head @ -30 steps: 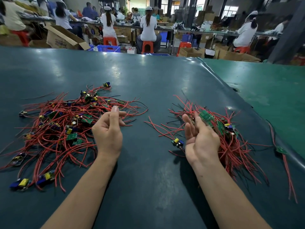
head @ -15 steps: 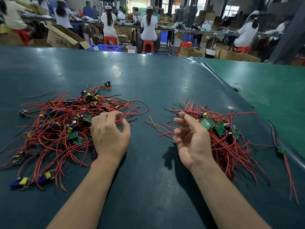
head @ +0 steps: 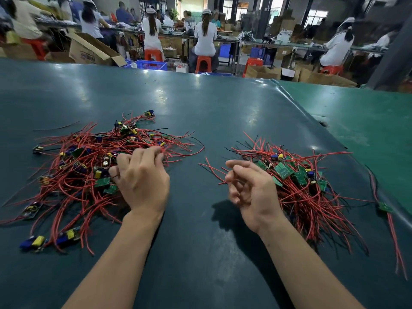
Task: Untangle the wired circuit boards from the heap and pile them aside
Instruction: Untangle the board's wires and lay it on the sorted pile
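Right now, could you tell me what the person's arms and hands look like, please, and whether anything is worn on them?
Both forearms are bare as far as the frame shows: no sleeves, gloves, watch or bracelets. The left hand and the right hand show no rings or markings. Nails look short and unpainted where visible.

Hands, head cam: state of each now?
Left hand: down on the tangled heap, fingers curled among red wires; actual grip cannot be told.
Right hand: loosely curled, empty.

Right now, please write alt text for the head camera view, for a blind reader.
The left hand reaches into a tangled heap of red-wired circuit boards; the right hand hangs loosely curled, empty, beside a second pile on a dark green table.
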### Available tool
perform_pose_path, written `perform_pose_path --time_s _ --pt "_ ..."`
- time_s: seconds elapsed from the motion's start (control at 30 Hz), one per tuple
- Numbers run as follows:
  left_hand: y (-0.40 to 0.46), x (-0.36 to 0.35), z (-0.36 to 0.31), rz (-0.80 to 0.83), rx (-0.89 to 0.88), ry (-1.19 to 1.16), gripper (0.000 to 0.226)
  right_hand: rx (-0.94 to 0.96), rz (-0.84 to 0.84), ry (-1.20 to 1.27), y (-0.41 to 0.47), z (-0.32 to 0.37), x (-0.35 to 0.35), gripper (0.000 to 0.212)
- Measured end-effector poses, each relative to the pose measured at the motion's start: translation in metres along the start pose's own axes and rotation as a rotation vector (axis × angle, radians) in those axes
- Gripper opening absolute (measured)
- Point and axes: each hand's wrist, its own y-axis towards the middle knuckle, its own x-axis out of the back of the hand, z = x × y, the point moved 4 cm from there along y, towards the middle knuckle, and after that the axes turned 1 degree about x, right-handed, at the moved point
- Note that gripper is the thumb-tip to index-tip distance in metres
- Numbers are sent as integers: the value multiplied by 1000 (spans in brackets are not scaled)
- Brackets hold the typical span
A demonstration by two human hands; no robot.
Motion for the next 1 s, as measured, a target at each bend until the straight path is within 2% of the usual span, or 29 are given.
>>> perform_pose_path --time_s 0.07,0.13,0.23,0.27,0.33,0.43,0.5,0.53,0.6,0.67,0.7,0.77,0.83,0.9,0.93,0.97,1.0 --pt "-3 11 -13 -190 -177 -104 15 -58 37 -165 -1 -7 -5 18" --pt "-12 15 -26 -250 -352 -170 16 -134 126 -220 -4 -17 -13 9" --pt "-26 11 -44 -129 -545 -421 20 -240 256 -148 -8 -26 -20 35" --pt "-30 10 -47 -64 -569 -524 23 -250 284 -110 -8 -25 -22 36" --pt "-35 8 -52 21 -564 -646 28 -209 284 -9 -8 -22 -22 25" --pt "-33 7 -55 53 -494 -702 27 -46 114 25 0 -13 -13 9" --pt "-28 6 -51 41 -447 -653 16 80 5 -44 3 -7 -6 10" --pt "-26 4 -47 51 -401 -597 12 136 -35 -85 4 -4 -2 11" --pt "-21 -8 -33 179 -230 -407 22 223 -90 -141 4 1 4 11" --pt "-17 -23 -13 345 -62 -18 25 270 -123 -158 4 3 7 11" --pt "-14 -26 -2 367 -18 135 25 280 -134 -158 3 4 9 11" --pt "-5 -22 11 310 70 211 25 284 -152 -151 3 4 10 14" --pt "5 -12 16 130 125 153 22 289 -174 -151 2 5 10 17" --pt "7 1 9 -79 60 26 19 302 -212 -154 2 6 11 16" --pt "4 6 0 -150 -52 -101 19 311 -235 -156 2 7 12 15" --pt "-2 9 -12 -154 -189 -250 22 318 -253 -153 3 8 13 15" --pt "-10 11 -26 -91 -315 -384 29 322 -261 -144 3 9 14 14"
